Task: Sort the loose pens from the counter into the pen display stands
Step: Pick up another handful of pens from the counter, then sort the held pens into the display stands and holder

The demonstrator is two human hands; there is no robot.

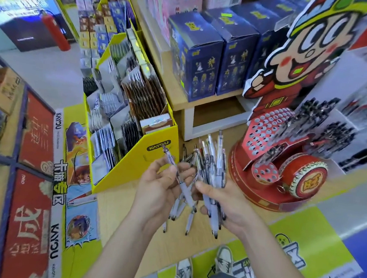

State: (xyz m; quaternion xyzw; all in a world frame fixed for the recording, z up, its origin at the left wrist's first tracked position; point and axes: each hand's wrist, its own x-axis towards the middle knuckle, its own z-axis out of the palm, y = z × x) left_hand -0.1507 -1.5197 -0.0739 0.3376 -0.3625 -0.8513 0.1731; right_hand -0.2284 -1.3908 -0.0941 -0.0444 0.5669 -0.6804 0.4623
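Observation:
My left hand [159, 186] pinches a single clear pen [176, 172] that slants up to the left, with more pens hanging below the palm. Beside it, my right hand [223, 201] grips a bundle of several clear and white pens [212, 163], their tips fanned upward and their ends sticking out below my fingers. The two hands almost touch above the wooden counter [127, 209]. To the right stands the red pen display stand [271, 160] with rows of round holes, a cartoon figure on top and black pens in its right tiers.
A yellow cardboard display [152, 158] full of card packs stands left of my hands. Blue boxes [194, 55] sit on a shelf behind. White tiered pen racks [357, 123] fill the right side. My shoes [223, 259] show below the counter edge.

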